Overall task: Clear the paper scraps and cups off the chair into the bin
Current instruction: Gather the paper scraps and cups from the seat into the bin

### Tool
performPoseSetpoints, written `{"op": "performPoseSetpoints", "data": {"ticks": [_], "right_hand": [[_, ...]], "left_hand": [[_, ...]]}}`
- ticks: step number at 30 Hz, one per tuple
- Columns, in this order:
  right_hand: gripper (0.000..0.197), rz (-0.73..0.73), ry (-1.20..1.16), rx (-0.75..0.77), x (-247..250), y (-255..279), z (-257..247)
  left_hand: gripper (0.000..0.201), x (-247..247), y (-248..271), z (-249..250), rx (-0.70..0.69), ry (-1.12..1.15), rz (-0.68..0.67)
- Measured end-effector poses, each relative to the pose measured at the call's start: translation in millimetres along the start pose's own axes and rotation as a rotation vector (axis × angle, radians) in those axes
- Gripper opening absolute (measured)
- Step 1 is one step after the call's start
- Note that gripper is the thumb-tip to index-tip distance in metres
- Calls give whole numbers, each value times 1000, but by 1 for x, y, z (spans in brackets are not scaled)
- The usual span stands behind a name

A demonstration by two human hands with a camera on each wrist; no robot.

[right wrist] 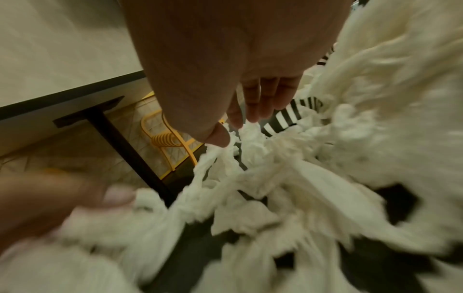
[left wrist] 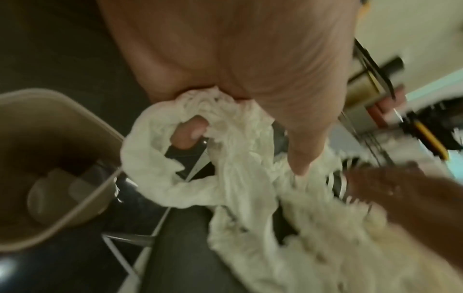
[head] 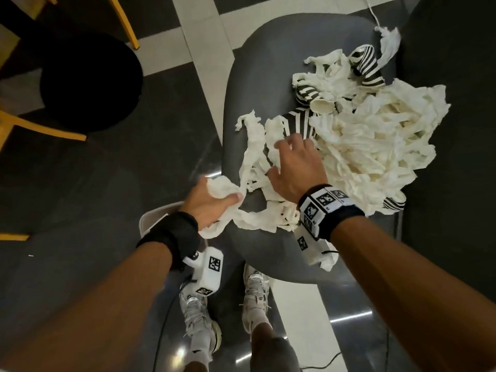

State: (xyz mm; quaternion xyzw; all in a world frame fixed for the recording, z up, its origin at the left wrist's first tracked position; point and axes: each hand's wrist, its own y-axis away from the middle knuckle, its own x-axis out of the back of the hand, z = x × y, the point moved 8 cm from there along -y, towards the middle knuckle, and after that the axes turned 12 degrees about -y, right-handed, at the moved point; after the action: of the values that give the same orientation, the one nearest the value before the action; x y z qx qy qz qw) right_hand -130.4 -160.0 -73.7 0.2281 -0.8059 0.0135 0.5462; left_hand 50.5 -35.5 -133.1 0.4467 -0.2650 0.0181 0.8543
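I am clutching a wad of paper scraps (head: 228, 189) in my left hand (head: 206, 202) at the chair (head: 268, 76) edge above the bin (left wrist: 50, 158), likely to drop them in, while my right hand (head: 295, 167), fingers spread, is raking in strips beside the striped cups (head: 365, 63) half-buried in the pile.

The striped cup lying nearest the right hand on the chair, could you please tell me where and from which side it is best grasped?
Probably around the striped cup's body, coming from above. It lies on its side on the chair, half buried in paper scraps, so only its upper wall shows. The right hand already rests on scraps beside it; the left hand grips a scrap.
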Motion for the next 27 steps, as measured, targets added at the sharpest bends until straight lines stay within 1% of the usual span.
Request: {"op": "performPoseSetpoints", "data": {"ticks": [2, 3, 5, 6, 7, 9, 10, 11, 13, 16, 18, 19, 20, 21, 22, 24, 25, 26, 27], "right_hand": [[60, -17, -22, 18, -3, -20, -12], [65, -44, -31, 23, -5, -30, -18], [72, -130, -38, 41, -13, -45, -29], [77, -205, -26, 59, -21, -50, -34], [84, -306, 13, 84, -29, -53, -38], [103, -519, 176, 125, -48, -50, -41], [114, -590, 252, 130, -54, -47, -40], [123, -635, 301, 133, -58, -42, -39], [136, -677, 348, 168, -63, -26, -40], [146, -734, 473, 281, -73, 13, -36], [149, -770, 582, 358, -82, 41, -30], [147, -772, 631, 385, -85, 52, -27], [141, -759, 650, 400, -86, 59, -27], [128, -748, 635, 403, -86, 64, -27], [108, -754, 573, 402, -85, 68, -29], [61, -770, 387, 414, -81, 71, -35], [45, -751, 329, 408, -77, 70, -37], [37, -696, 274, 405, -71, 67, -41], [36, -617, 204, 386, -65, 63, -46]], "left_hand": [[65, -16, 0, -12, -28, -306, -80], [57, -20, 2, -17, -36, -382, -103], [24, -17, 5, -20, -58, -382, -121], [13, -12, 6, -21, -67, -348, -115], [11, -4, 8, -21, -77, -292, -96], [13, 12, 7, -23, -74, -176, -31], [14, 18, 3, -28, -55, -120, -1], [14, 22, 1, -34, -31, -59, 16], [16, 18, -1, -46, 24, 73, 3], [31, -4, 3, -50, 46, 161, -51], [34, -20, 5, -51, 48, 212, -85], [34, -26, 7, -52, 49, 231, -97], [34, -31, 8, -53, 48, 230, -97], [33, -33, 10, -53, 43, 219, -96], [29, -34, 11, -55, 40, 212, -90], [22, -34, 14, -58, 29, 213, -79], [20, -33, 16, -59, 27, 226, -76], [19, -32, 18, -59, 22, 252, -73], [19, -30, 20, -61, 32, 287, -68]]}}
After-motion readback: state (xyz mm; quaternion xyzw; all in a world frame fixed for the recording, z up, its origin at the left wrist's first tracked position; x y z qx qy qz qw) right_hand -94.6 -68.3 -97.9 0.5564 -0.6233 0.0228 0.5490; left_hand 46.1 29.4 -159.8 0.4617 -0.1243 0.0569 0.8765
